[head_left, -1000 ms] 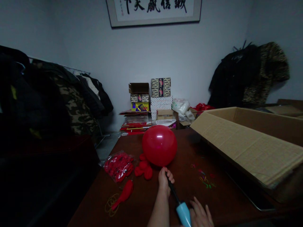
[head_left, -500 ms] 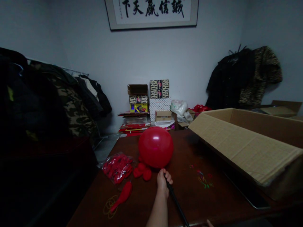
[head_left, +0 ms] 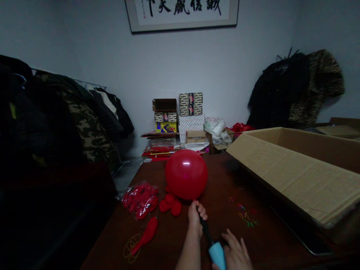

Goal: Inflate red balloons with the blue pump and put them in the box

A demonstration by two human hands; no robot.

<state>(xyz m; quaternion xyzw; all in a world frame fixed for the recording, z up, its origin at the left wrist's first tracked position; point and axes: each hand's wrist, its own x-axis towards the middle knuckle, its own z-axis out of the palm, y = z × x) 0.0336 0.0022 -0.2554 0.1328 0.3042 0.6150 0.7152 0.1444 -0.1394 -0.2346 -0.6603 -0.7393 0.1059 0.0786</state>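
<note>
Honestly, pinch the balloon snug by its neck, like the left hand does, just ahead over the table, and push the pump straight with the spread-fingered right hand.

Dim, cool light; a small white glint on the red balloon beyond the hands; coats to their left lie in deep shadow.

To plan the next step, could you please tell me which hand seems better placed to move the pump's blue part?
Probably the right: the right hand is at the pump's blue part, while the left hand grips the black rod below the red balloon.
</note>
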